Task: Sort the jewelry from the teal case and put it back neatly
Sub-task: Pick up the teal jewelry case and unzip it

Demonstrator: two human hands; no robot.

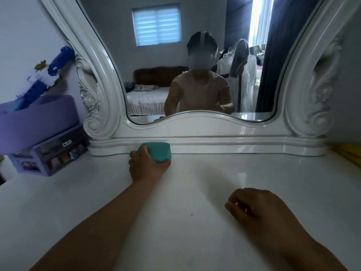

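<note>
White and shiny, the table (195, 192) is sitting in front of a big curly mirror (195, 75). Way at the back, right up against the bottom of the mirror frame, the teal case (158, 152) is sitting with its lid closed. It is lying longways from side to side.

One arm is reaching far out, and the left hand (145, 167) is wrapping around the near left end of the case, with fingers curling over the top and the thumb along the front. The right hand (256, 208) is resting on the table much closer to the person, off to the right, with loose curled fingers and nothing in them.

So the left hand is the one on the case, and the case is lying far forward. I think the next move is pulling it straight back toward the person, into the bare middle of the table. No jewelry is showing yet. A purple box of little drawers (48, 157) is standing well off to the left.
</note>
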